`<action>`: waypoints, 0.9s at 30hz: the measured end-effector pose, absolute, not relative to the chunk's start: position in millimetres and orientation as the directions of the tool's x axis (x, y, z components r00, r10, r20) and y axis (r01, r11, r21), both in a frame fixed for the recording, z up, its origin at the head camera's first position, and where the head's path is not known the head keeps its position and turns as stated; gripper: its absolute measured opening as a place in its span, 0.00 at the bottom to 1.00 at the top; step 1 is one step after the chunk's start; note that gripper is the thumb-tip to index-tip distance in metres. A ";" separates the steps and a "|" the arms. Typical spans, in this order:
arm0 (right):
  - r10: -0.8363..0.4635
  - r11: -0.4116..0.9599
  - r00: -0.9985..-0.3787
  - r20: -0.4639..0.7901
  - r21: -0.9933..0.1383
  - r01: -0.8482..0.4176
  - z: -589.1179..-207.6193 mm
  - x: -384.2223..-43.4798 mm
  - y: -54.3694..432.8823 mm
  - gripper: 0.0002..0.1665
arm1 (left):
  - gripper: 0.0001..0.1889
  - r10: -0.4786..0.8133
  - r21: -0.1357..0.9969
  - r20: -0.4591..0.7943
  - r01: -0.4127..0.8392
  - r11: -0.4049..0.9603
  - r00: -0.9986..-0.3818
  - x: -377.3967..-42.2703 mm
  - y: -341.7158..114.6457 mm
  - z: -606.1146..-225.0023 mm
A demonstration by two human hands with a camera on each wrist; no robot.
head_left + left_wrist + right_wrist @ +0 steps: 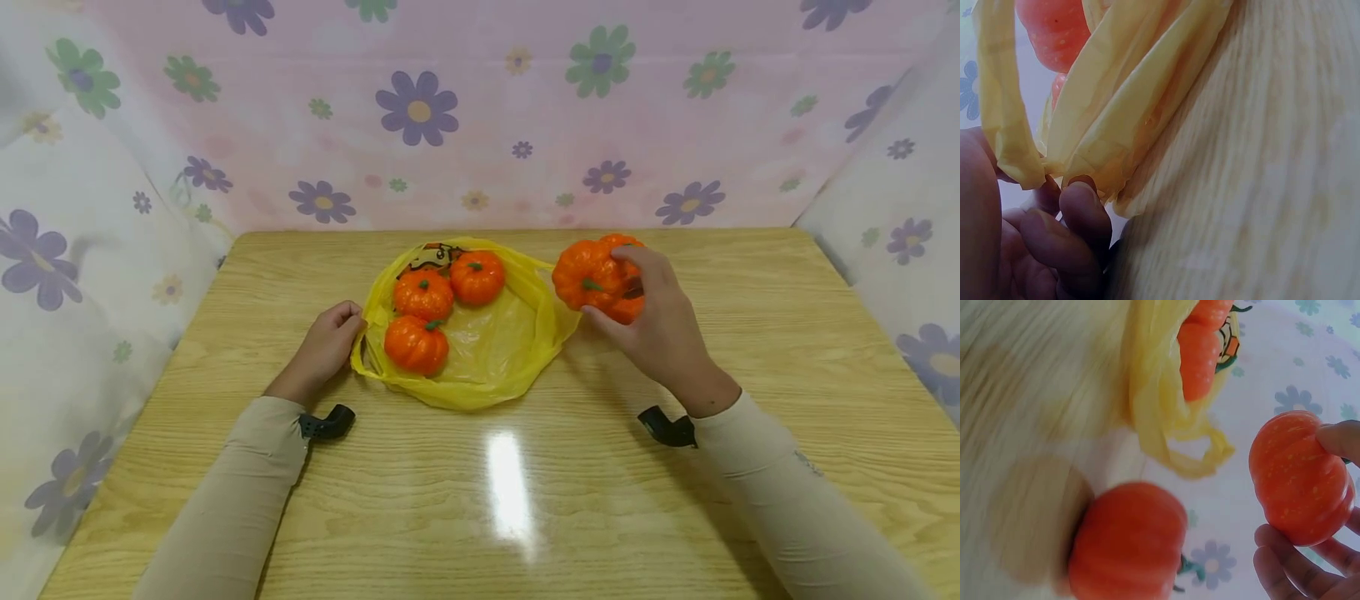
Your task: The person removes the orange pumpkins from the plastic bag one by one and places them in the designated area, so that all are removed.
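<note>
A yellow plastic bag [495, 392] lies spread with its mouth up, holding three small orange pumpkins [417, 344] with green stems toward its left and back. My left hand [324, 342] pinches the bag's left edge; in the left wrist view, thumb and fingers [1085, 212] meet at the gathered plastic. Just right of the bag, my right hand [663, 333] grips another orange pumpkin [1300, 481] between thumb and fingers, raised above the table. One more pumpkin [1129, 544] sits on the table close by, largely hidden in the head view behind the held one and the hand.
The wood-grain table [420, 500] carries a bright light reflection [508, 483] in front of the bag. A flower-patterned cloth [487, 117] hangs behind the table and at both sides. A loose bag handle [1204, 459] sticks out toward the right hand.
</note>
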State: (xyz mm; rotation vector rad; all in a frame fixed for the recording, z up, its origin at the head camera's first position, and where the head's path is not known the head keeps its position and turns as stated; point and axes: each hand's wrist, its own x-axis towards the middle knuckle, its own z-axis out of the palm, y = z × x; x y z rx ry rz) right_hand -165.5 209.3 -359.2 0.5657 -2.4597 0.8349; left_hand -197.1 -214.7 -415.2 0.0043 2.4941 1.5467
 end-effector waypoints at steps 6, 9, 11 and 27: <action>-0.229 0.758 -0.805 0.547 -0.418 -0.500 -355.8 -165.0 224.6 0.47 | 0.13 0.112 0.887 -0.178 -0.110 0.448 -0.978 -196.2 -214.1 -413.9; -0.218 0.774 -0.811 0.543 -0.411 -0.483 -354.2 -164.4 231.0 0.47 | 0.12 0.106 0.885 -0.176 -0.110 0.452 -0.979 -196.1 -214.1 -414.1; -0.193 0.781 -0.819 0.540 -0.421 -0.462 -353.1 -163.8 234.4 0.47 | 0.12 0.107 0.884 -0.173 -0.106 0.456 -0.979 -195.9 -214.5 -414.5; -0.059 0.749 -0.817 0.573 -0.515 -0.416 -359.3 -170.3 250.0 0.46 | 0.12 0.096 0.886 -0.165 -0.104 0.451 -0.982 -197.2 -214.4 -416.8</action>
